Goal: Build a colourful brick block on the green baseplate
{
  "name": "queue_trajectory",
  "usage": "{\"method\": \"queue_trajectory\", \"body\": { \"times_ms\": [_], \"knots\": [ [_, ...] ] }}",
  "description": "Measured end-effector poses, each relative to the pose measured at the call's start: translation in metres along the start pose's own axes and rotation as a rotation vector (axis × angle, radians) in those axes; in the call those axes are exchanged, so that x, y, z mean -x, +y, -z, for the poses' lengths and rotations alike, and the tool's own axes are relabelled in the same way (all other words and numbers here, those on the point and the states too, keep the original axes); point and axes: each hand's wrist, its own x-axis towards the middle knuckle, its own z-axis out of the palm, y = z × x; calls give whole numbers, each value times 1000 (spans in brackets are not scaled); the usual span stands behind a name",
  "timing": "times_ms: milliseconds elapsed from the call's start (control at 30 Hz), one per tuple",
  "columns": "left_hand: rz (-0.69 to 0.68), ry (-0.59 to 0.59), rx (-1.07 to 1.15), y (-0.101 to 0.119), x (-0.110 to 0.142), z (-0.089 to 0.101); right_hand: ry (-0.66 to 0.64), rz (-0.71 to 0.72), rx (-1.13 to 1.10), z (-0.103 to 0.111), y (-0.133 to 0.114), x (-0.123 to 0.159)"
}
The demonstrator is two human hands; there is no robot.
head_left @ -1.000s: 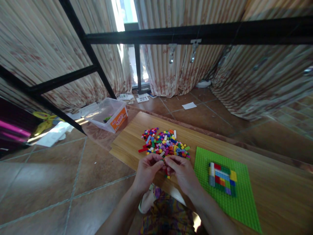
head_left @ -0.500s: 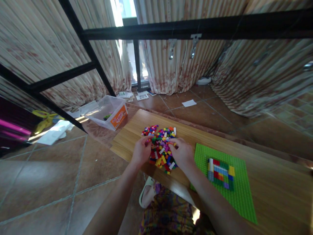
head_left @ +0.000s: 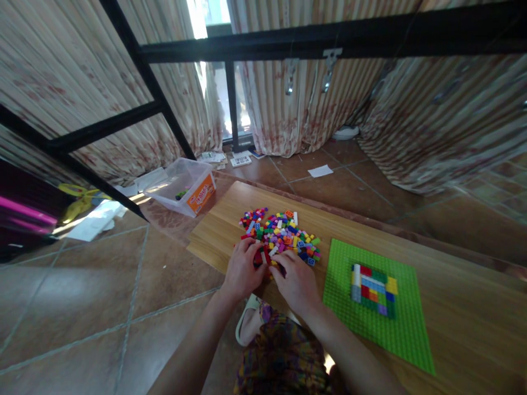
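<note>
A pile of small coloured toy bricks (head_left: 284, 233) lies spread over the wooden table. My left hand (head_left: 246, 269) is at the pile's near left side, its fingers curled among red bricks. Beside it, my right hand (head_left: 298, 281) bends its fingers and thumb in at the pile's near edge. What either hand grips is hidden or too small to name. To the right lies a green baseplate (head_left: 340, 274), with a flat rectangular block of mixed-colour bricks (head_left: 373, 291) on it.
The wooden table (head_left: 465, 312) runs off to the right. A clear plastic box (head_left: 177, 189) with an orange label and some green pieces stands on the floor at the left. Black metal bars (head_left: 255, 52) cross in front of curtains (head_left: 284, 109). Papers (head_left: 320, 170) lie on the floor.
Both hands have come nearer to me and closer together, at the pile's near edge. Bricks on the right side, hidden by my right hand before, now show.
</note>
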Motion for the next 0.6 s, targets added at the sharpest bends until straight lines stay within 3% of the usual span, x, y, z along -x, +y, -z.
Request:
{"method": "queue_trajectory", "body": {
  "times_ms": [233, 400, 500, 600],
  "knots": [
    [7, 60, 81, 2, 0, 4, 101, -55, -98, 10, 5, 2],
    [-21, 55, 217, 19, 2, 16, 123, -181, -569, 11, 1, -6],
    [8, 0, 412, 33, 4, 17, 84, -278, -799, 10, -3, -12],
    [104, -23, 736, 46, 7, 10, 139, -322, -857, 13, -6, -13]
  ]
}}
